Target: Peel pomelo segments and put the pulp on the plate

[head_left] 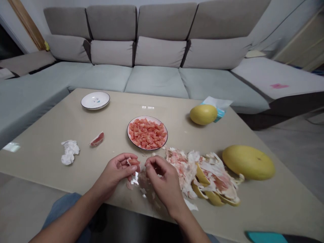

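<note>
Pale-seated sofa (pixel 157 79) across the back, glossy cream table (pixel 116 118) in front, fruit work spread over it. From my end of the feed, the left hand (pixel 117 173) has a small fruit piece (pixel 133 162) pinched between thumb and fingers, raised just above the near part of the table. Right hand (pixel 164 182) sits close beside it, thumb and forefinger drawn together; they blur into the clutter underneath, so I can't tell whether a shred of skin is caught there. Step in hand, I'd say: stripping membrane off a segment, looks like pomelo. Next move should call for the right fingertips to pull away the last white skin while the left keeps a light hold, then the flesh going to the plate (pixel 158 120) straight ahead. The piece itself: pinkish-orange, moist-looking, a white flap of membrane on its left edge; soft, probably tears if squeezed. Pulp (pixel 146 134) on the plate matches, broken chunks heaped nearly to the rim. One unpeeled segment (pixel 97 139) lies off to the left, deeper red with pale skin along it, near a crumpled tissue (pixel 70 152). Right of the hands, a waste heap (pixel 199 172) of membrane and yellow rind, a big yellow fruit (pixel 248 162) just beside it, a smaller yellow one (pixel 203 114) by the tissue pack (pixel 220 113).
</note>
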Motion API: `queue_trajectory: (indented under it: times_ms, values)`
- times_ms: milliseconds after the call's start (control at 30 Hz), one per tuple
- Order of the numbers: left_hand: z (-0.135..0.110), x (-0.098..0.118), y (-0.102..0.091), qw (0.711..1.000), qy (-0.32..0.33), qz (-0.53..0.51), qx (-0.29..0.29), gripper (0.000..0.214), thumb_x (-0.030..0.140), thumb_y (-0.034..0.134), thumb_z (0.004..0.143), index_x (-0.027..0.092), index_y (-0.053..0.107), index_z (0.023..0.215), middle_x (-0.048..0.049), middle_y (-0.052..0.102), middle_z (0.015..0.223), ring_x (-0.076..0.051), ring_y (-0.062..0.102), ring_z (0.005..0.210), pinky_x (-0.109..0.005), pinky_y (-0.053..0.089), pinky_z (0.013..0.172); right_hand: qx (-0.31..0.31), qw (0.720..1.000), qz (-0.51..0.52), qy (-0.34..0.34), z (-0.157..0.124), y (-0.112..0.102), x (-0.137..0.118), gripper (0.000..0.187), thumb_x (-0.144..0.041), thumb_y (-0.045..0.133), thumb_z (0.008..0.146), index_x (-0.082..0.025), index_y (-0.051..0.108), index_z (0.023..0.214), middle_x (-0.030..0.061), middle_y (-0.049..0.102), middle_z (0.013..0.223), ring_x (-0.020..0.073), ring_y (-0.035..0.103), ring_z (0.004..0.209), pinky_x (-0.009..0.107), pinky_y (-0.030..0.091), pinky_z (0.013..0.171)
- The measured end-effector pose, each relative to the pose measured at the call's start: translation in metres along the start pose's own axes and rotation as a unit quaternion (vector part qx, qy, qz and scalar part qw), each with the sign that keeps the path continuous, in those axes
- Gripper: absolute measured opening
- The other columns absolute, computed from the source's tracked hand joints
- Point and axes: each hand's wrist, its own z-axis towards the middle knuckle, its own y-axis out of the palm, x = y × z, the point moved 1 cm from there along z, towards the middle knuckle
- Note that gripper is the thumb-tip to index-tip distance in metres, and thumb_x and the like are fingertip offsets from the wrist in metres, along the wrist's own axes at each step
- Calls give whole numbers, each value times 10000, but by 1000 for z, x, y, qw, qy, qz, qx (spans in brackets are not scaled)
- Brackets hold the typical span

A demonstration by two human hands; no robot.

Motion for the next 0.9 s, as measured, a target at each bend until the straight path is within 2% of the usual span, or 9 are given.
queue_trajectory:
  times_ms: [133, 200, 333, 400, 500, 567, 667, 733, 900]
  values:
    - [0, -1, -1, 1000, 7, -13, -3, 340, 247, 799, 717, 164, 659, 1015, -47, 666, 880, -154, 639, 805, -192, 474, 587, -5, 998, -53, -35, 0, 0, 0, 224, -195, 493, 843, -195, 525, 621, -22, 515, 594, 123, 486, 550, 235, 367, 526]
    - [1, -1, -2, 1000, 13, -9, 8, 316, 233, 804, 707, 172, 662, 983, -49, 677, 907, -171, 651, 861, -214, 497, 655, -6, 997, -64, -44, 0, 0, 0, 246, -209, 500, 863, -194, 540, 621, -16, 530, 596, 127, 494, 555, 239, 373, 529]
    - [1, -1, -2, 996, 84, 16, 40, 212, 195, 803, 688, 178, 687, 864, -55, 659, 1058, -175, 642, 973, -281, 496, 882, 4, 999, -37, -35, 1, -1, 3, 141, -235, 539, 876, -192, 659, 815, 35, 658, 785, 156, 588, 664, 254, 454, 590]
    - [2, 0, -1, 990, 128, 40, 54, 151, 198, 796, 687, 172, 699, 801, -62, 630, 1077, -187, 624, 1018, -297, 487, 923, -1, 999, -23, -25, 2, -2, 4, 133, -231, 558, 866, -196, 685, 882, 47, 687, 847, 166, 612, 702, 261, 474, 613]
    - [2, 1, 1, 983, 162, 60, 59, 107, 208, 793, 687, 168, 713, 746, -70, 607, 1049, -195, 619, 1003, -310, 502, 906, -16, 1000, 0, 16, 2, -5, 4, 151, -272, 588, 855, -191, 702, 800, 37, 678, 742, 161, 592, 645, 253, 454, 568]
    - [2, 2, 2, 981, 175, 56, 56, 93, 199, 793, 689, 170, 717, 735, -68, 601, 1028, -190, 623, 970, -315, 510, 890, -47, 995, 48, 70, 2, -7, 2, 191, -327, 610, 843, -179, 695, 756, 18, 638, 646, 140, 551, 566, 237, 422, 509]
    - [0, 4, 3, 976, 203, 55, 52, 65, 187, 783, 705, 183, 724, 732, -62, 596, 1001, -187, 619, 957, -315, 517, 876, -142, 964, 153, 163, 2, -8, -2, 249, -411, 654, 804, -168, 700, 774, -8, 599, 591, 111, 516, 507, 206, 374, 452]
    - [-1, 4, 3, 972, 221, 62, 49, 46, 182, 773, 719, 195, 730, 730, -59, 593, 985, -183, 616, 957, -306, 521, 864, -182, 941, 199, 204, 2, -8, -3, 286, -446, 694, 768, -162, 708, 801, -14, 597, 587, 99, 515, 506, 188, 341, 440]
    - [-2, 4, 5, 965, 242, 90, 54, 39, 200, 774, 722, 197, 736, 713, -73, 597, 957, -190, 612, 942, -300, 529, 836, -196, 921, 240, 236, 1, -7, 0, 340, -488, 735, 730, -152, 705, 776, -23, 579, 549, 66, 427, 449, 179, 257, 419]
